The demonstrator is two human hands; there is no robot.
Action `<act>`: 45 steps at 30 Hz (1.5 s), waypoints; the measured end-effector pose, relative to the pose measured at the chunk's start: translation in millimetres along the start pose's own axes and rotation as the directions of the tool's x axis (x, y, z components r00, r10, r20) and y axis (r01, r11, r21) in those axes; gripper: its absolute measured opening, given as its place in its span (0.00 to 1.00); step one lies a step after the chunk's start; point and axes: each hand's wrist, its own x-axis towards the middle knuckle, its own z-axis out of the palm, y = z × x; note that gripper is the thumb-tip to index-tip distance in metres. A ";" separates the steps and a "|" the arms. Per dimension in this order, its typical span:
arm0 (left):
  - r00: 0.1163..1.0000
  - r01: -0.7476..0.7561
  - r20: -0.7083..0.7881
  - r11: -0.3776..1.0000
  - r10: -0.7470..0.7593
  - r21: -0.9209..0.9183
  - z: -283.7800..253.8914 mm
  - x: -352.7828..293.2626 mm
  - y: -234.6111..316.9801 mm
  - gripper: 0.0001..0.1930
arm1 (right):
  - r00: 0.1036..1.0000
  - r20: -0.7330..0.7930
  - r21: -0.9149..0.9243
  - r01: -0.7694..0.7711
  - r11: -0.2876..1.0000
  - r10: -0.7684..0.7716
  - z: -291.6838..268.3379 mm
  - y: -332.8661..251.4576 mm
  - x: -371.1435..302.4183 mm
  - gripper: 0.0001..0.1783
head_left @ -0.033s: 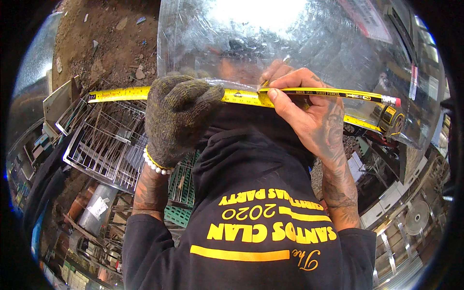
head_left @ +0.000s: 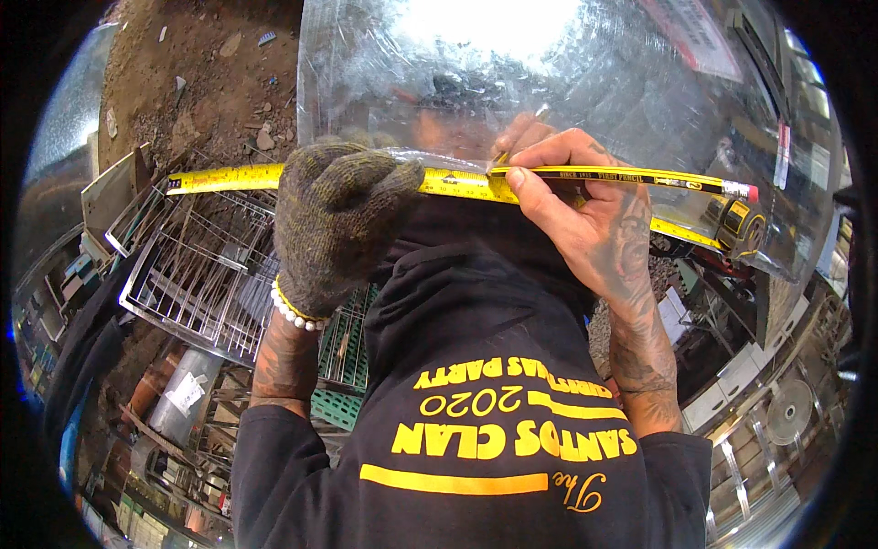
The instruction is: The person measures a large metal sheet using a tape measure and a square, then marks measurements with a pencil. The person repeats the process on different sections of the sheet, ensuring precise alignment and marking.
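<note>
A shiny metal sheet (head_left: 384,101) spreads out in front of me. Along its near edge runs the yellow blade of a tape measure (head_left: 457,186), whose case (head_left: 742,227) rests at the sheet's right end. My left hand (head_left: 338,220), in a dark knitted glove, is closed around the blade at the sheet's edge; the blade's free end sticks out beyond it to the left. Between the bare fingers of my right hand (head_left: 585,206) is a yellow and black pencil (head_left: 681,181), its tip at the sheet's edge beside the blade and its pink eraser pointing right.
Wire racks (head_left: 206,274) lie below on the left, near a metal cylinder (head_left: 186,398). Dirt ground (head_left: 201,82) with stones and scraps stretches beyond them. A round metal disc (head_left: 788,412) and metal strips lie at the lower right. A label (head_left: 695,37) is on the sheet.
</note>
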 end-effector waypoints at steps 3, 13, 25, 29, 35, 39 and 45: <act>1.000 -0.017 -0.006 1.000 0.017 0.011 -3.8 4.5 1.5 0.17 | 1.000 -0.002 0.021 0.007 1.000 -0.007 0.3 0.4 0.3 0.04; 1.000 -0.020 -0.006 1.000 0.020 0.007 4.3 5.1 -5.1 0.20 | 1.000 -0.003 0.005 0.009 1.000 -0.009 -2.4 3.8 5.3 0.04; 1.000 -0.019 -0.016 1.000 0.019 0.011 0.1 8.9 -1.5 0.18 | 1.000 0.000 -0.030 0.008 1.000 -0.008 -3.8 1.1 6.3 0.04; 1.000 -0.012 -0.015 1.000 0.012 0.009 -0.3 9.7 -0.9 0.17 | 1.000 -0.003 -0.016 0.031 0.999 -0.031 -2.6 4.6 6.0 0.04; 1.000 -0.004 -0.016 1.000 0.004 -0.002 -0.5 9.0 -0.8 0.18 | 1.000 0.007 0.055 -0.021 0.998 0.021 -3.3 0.3 7.7 0.04; 1.000 -0.024 -0.006 0.999 0.024 0.029 -0.4 8.0 -2.9 0.18 | 0.992 -0.121 0.137 -0.002 0.991 0.019 -14.6 -3.1 6.4 0.04; 1.000 -0.019 -0.006 0.999 0.019 0.031 -0.3 7.2 -1.6 0.18 | 0.849 -0.522 -0.229 -0.047 0.972 -0.082 -95.3 12.1 -12.7 0.11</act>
